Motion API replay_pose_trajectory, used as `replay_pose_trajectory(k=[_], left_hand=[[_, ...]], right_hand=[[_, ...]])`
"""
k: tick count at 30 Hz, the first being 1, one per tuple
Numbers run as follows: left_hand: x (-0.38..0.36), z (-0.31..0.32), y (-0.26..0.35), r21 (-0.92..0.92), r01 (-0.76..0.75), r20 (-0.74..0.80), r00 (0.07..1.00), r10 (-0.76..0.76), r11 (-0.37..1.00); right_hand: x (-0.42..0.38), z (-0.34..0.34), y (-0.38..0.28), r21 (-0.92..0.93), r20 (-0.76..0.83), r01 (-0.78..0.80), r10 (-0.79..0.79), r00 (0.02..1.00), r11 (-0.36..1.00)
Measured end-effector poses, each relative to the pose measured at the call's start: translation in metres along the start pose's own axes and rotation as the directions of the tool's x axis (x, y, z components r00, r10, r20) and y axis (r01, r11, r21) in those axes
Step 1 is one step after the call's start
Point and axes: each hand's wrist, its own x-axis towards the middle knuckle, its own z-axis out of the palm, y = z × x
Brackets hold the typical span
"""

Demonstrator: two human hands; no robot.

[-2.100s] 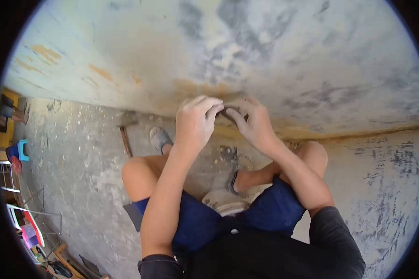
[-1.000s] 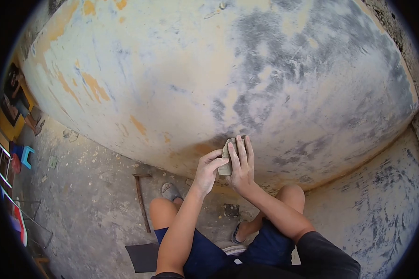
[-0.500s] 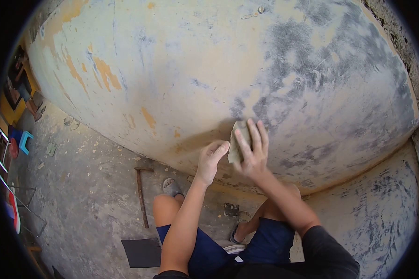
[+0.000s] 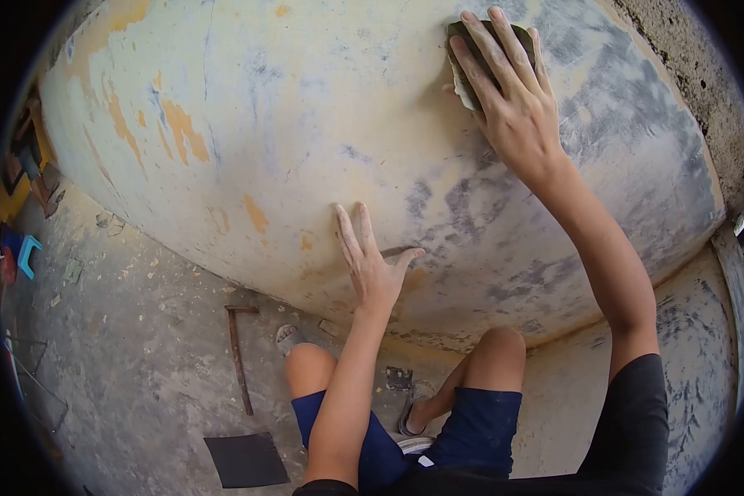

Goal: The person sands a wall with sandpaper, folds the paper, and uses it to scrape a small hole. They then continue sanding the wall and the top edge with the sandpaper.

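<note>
A large curved surface (image 4: 306, 107), patchy with pale, orange and grey areas, fills the upper part of the head view. High on it, my right hand (image 4: 525, 107) presses a folded sheet of dark sandpaper (image 4: 481, 70) flat under its fingers. The paper's pale torn edge shows on the left, and the thumb is partly hidden behind it. Lower down, my left hand (image 4: 372, 260) rests with spread fingers against or very near the surface, holding nothing. Whitish dust coats the fingers of both hands.
On the concrete floor lie a hammer-like tool (image 4: 238, 355), a black sheet (image 4: 246, 460) and a small dark block (image 4: 398, 379). A blue stool (image 4: 29, 256) stands at the far left, near another person's legs (image 4: 41, 186). A rough wall (image 4: 707, 83) borders the right.
My right hand has moved up and to the right across the surface with the sandpaper. My left hand has uncurled, its fingers now spread against or near the surface.
</note>
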Motion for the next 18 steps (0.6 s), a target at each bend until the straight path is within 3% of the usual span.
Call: replay_pose_trajectory(k=[1,3,4,6,7,8,10,15,18], left_hand=[[-0.001,0.004,-0.001,0.011,0.025,0.042,0.999,-0.026,1.0],[-0.003,0.012,-0.001,0.003,0.034,0.042,0.999,-0.034,0.999],[-0.004,0.016,-0.001,-0.002,0.037,0.048,0.998,-0.037,0.999],[-0.005,0.019,-0.001,-0.006,0.031,0.056,0.998,-0.03,1.0],[-0.005,0.017,-0.002,-0.007,0.025,0.054,0.998,-0.025,1.0],[-0.003,0.016,-0.003,-0.007,0.026,0.052,0.998,-0.025,1.0],[-0.004,0.017,0.0,-0.013,0.034,0.056,0.998,-0.034,0.999],[-0.003,0.014,0.003,-0.015,0.048,0.077,0.996,-0.047,0.999],[-0.003,0.01,0.001,0.001,0.046,0.088,0.995,-0.046,0.999]], right_hand=[[0.003,-0.007,0.0,-0.001,0.001,0.004,-0.004,1.0,1.0],[0.007,-0.023,-0.002,0.065,0.261,-0.047,0.029,0.965,0.997],[0.006,-0.021,-0.001,0.065,0.266,-0.046,0.027,0.964,0.997],[0.006,-0.018,0.001,0.083,0.127,-0.027,0.017,0.992,0.996],[0.008,-0.029,0.003,-0.044,0.254,0.018,-0.006,0.967,0.999],[0.013,-0.029,0.003,-0.044,0.252,0.019,-0.007,0.968,0.999],[0.02,-0.027,0.001,0.116,0.202,-0.037,0.013,0.979,0.993],[0.015,-0.024,0.008,0.217,0.128,-0.04,0.012,0.992,0.975],[0.015,-0.032,0.01,0.156,0.27,-0.066,0.022,0.963,0.985]])
